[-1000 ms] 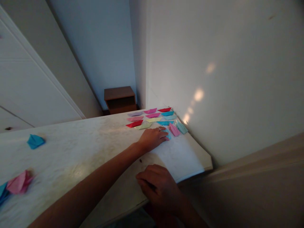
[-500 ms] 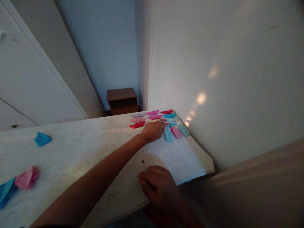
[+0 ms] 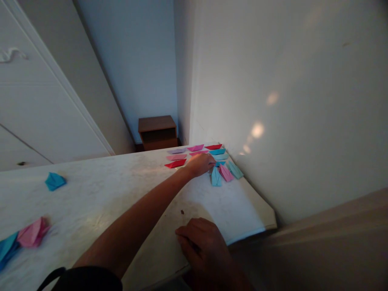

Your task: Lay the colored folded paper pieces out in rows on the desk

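My left hand (image 3: 201, 164) reaches far across the white table (image 3: 100, 194) to rows of flat folded paper pieces. It lies over the middle of the rows, fingers curled down onto pieces I cannot make out. A red folded piece (image 3: 175, 163) lies just left of it. A blue folded piece (image 3: 216, 177), a pink one (image 3: 226, 173) and a teal one (image 3: 235, 169) lie just right of it. My right hand (image 3: 203, 247) rests near the table's front edge, fingers curled, with nothing visible in it.
At the table's left lie a blue paper shape (image 3: 55, 180) and a pink one (image 3: 32, 233) beside another blue piece (image 3: 7, 248). A white wall (image 3: 287, 101) borders the table on the right. A brown wooden cabinet (image 3: 158, 132) stands behind. White cupboard doors (image 3: 33, 105) fill the left.
My left hand has left the blue folded piece beside the pink one and moved farther away onto the middle rows. My right hand has stayed in place.
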{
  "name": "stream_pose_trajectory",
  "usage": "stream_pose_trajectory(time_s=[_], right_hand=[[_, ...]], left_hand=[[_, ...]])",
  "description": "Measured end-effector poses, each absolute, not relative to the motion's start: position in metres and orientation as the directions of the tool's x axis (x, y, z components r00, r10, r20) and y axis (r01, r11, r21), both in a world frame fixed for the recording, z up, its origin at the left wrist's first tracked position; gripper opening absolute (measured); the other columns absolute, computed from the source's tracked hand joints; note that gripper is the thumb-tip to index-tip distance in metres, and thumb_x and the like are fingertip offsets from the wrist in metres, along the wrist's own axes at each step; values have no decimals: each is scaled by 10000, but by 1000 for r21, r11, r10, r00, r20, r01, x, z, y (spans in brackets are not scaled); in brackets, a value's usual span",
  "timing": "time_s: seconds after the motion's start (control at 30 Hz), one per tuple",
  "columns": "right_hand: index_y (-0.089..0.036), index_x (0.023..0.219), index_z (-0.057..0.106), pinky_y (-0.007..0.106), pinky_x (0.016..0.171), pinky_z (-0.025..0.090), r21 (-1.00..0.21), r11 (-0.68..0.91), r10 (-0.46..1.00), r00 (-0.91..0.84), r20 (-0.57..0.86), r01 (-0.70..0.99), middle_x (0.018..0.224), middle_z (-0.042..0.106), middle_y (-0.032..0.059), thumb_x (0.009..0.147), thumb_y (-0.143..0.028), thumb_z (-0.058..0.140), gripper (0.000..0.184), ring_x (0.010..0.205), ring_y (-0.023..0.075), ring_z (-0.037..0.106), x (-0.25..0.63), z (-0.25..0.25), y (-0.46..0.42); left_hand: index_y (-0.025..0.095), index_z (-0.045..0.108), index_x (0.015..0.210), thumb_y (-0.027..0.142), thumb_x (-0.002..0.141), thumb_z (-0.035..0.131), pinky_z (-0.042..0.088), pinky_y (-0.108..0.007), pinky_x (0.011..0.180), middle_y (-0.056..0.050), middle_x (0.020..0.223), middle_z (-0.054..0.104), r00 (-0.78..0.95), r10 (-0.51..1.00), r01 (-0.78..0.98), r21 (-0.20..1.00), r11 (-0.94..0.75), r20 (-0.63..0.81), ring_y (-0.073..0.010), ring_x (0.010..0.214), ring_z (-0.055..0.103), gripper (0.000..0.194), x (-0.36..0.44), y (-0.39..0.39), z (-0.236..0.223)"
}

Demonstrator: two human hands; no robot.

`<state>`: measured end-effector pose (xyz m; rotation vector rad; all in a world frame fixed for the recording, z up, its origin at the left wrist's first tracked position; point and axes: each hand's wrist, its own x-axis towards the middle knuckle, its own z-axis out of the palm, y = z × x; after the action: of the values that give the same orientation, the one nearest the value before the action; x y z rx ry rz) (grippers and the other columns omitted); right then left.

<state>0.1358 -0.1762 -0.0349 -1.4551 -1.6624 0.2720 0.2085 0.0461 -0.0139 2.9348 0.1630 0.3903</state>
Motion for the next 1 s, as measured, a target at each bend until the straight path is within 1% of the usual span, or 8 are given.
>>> stream_pose_trajectory(time_s=[0.17,0.33,0.47,0.6,0.7,0.77,0.83,1.0], right_hand=[[-171,916,652,271,662,347,-666,291,879,82,469,687,745,595,28,931,-201,496,159,711,134,522,137,-34,-176],[-169,931,656,273,657,346,-658,299,870,86,486,691,741,600,28,929,-192,498,160,701,134,519,137,-34,-175],[-167,915,656,271,640,338,-655,299,868,88,489,694,726,590,23,925,-182,502,155,685,130,510,136,-34,-176],[-171,923,655,271,649,344,-663,292,874,89,477,690,739,593,25,929,-191,497,160,699,131,514,136,-33,-176],[-170,924,656,274,657,349,-661,291,873,90,479,691,739,595,30,934,-195,490,169,704,136,516,136,-33,-176],[-168,906,657,277,656,350,-658,291,872,90,481,695,737,595,36,936,-196,485,177,702,138,517,136,-33,-176],[-167,891,656,276,648,349,-655,292,870,90,484,697,729,591,36,934,-196,489,175,694,137,515,135,-33,-176],[-168,885,652,275,644,343,-644,287,868,92,488,709,726,585,27,928,-180,499,159,690,133,509,134,-32,-176]], left_hand=[[186,735,953,244,911,523,496,-285,811,-68,966,699,962,135,90,193,-977,238,-189,919,641,224,208,45,-15],[176,735,919,276,916,517,496,-283,765,-75,949,692,949,175,122,206,-971,261,-195,894,643,240,204,39,-14],[162,725,913,278,921,513,496,-282,791,-77,971,686,935,197,136,214,-967,295,-192,927,640,242,202,34,-8],[153,696,1038,291,946,470,483,-310,893,-73,1083,679,905,209,131,223,-966,371,-194,1027,623,280,194,29,0],[200,654,1167,367,926,504,495,-322,893,-35,1195,655,911,89,7,201,-980,403,-200,1084,616,329,181,25,2],[240,635,1209,396,905,531,512,-326,856,-10,1287,610,936,-9,-70,160,-985,352,-208,1117,608,357,173,22,2],[258,631,1215,412,897,541,519,-328,825,5,1348,566,959,-60,-99,127,-987,278,-215,1127,608,365,166,19,1],[248,686,1095,467,924,496,508,-306,783,12,1352,560,978,-29,-55,123,-991,205,-218,1111,617,337,161,14,-1]])
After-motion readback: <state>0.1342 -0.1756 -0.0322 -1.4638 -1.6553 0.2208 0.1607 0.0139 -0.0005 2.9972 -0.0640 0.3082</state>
